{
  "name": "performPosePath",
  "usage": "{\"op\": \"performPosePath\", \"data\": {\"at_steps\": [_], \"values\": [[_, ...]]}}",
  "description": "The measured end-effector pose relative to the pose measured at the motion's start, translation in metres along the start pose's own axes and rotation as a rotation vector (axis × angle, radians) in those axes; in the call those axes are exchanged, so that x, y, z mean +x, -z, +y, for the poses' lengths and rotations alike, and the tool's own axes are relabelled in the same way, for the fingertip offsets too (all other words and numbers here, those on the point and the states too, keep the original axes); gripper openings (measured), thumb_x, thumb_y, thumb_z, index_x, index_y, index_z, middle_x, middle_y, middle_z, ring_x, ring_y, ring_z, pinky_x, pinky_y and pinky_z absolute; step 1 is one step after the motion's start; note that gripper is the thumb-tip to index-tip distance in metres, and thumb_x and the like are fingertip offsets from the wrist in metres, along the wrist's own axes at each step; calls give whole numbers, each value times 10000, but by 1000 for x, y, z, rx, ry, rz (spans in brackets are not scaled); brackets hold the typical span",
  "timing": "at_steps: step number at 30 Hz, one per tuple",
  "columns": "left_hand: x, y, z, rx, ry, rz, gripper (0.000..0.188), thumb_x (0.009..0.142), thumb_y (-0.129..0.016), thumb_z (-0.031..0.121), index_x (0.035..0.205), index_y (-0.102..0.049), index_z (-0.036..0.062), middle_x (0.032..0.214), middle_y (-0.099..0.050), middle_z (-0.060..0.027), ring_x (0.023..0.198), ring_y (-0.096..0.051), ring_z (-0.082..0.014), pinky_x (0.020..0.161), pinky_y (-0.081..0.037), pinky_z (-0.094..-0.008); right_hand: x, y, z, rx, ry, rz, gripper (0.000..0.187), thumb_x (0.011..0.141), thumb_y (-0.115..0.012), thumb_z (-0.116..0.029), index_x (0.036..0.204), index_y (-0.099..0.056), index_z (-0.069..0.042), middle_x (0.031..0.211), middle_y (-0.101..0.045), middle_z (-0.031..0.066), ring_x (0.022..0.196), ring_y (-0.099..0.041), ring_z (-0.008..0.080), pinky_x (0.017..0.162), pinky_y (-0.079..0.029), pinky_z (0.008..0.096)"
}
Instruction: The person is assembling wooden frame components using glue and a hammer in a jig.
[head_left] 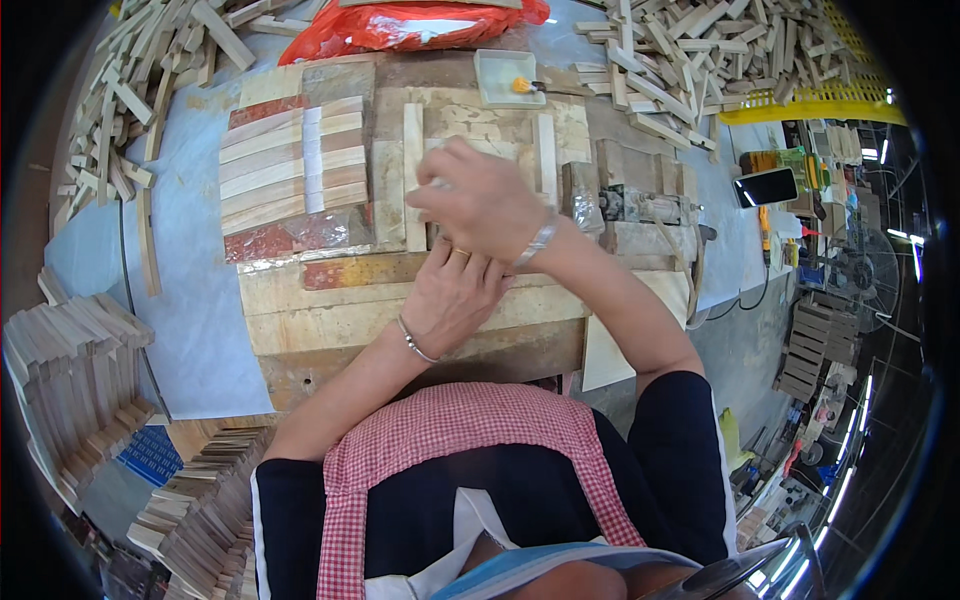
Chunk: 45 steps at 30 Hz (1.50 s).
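Note:
Over the wooden work board, my right hand (480, 200) is closed with its fingers curled; a small pale spot shows between thumb and fingers, too little to name. Just below it my left hand (455, 300) has bent fingers, their tips partly covered by the right hand, and what they grip cannot be made out. An upright wooden strip (413, 175) stands left of my right hand, and a second strip (545, 160) lies to its right. Left of these is a row of wooden slats (262, 165) joined by a white band (313, 160).
A pale square tray (490, 98) with a yellow-tipped brush (524, 86) sits at the far side. Right of the board are a metal clamp (645, 205) and a phone (766, 187). Loose wood pieces (700, 50) heap up at the far right, stacked slats (80, 390) at left.

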<state>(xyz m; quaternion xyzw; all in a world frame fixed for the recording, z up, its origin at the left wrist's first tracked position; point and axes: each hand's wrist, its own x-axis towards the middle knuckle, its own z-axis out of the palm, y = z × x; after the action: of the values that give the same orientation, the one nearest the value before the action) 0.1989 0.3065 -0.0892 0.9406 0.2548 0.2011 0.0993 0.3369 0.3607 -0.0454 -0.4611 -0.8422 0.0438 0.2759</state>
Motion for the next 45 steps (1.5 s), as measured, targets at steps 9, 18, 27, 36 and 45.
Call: {"op": "performPosePath", "data": {"at_steps": [9, 18, 27, 36, 45], "values": [[26, 17, -13, 7, -66, 127, 372, 824, -626, 222, 1101, -580, -21, 1116, -571, -167, 989, -562, -297, 886, -449, -411, -14, 25, 18, -151, -213, 227, 182, 723, -720, -91, 903, -698, -103, 881, -597, 65, 829, -591, 228, 676, -501, 336], [66, 23, -51, 19, -97, -42, 67, 788, -597, 94, 847, -600, 63, 859, -570, -88, 843, -553, -260, 744, -414, -376, -171, 113, 7, -69, -720, 381, 190, 772, -709, -75, 961, -708, -52, 897, -626, 92, 839, -605, 223, 744, -474, 300], [94, 46, -7, -1094, 423, 350, 188, 950, -531, 119, 1050, -616, -16, 982, -626, -93, 923, -616, -196, 822, -484, -335, -229, 117, -12, -20, -856, 444, 212, 789, -712, -75, 997, -697, -40, 933, -619, 109, 872, -601, 224, 772, -473, 306], [42, 33, 4, -1732, 1000, 154, 246, 995, -462, 132, 1112, -571, -55, 1048, -636, -132, 991, -626, -195, 904, -512, -326, -224, 113, -15, 25, -854, 432, 219, 794, -718, -73, 1011, -698, -52, 959, -617, 102, 892, -602, 217, 773, -474, 300], [53, 28, -11, -245, 99, 278, 220, 867, -548, 8, 1074, -621, 20, 970, -626, -97, 848, -603, -248, 788, -477, -350, -218, 106, -18, 71, -864, 403, 232, 788, -724, -64, 1018, -698, -47, 956, -611, 92, 880, -597, 203, 762, -474, 290]]}}
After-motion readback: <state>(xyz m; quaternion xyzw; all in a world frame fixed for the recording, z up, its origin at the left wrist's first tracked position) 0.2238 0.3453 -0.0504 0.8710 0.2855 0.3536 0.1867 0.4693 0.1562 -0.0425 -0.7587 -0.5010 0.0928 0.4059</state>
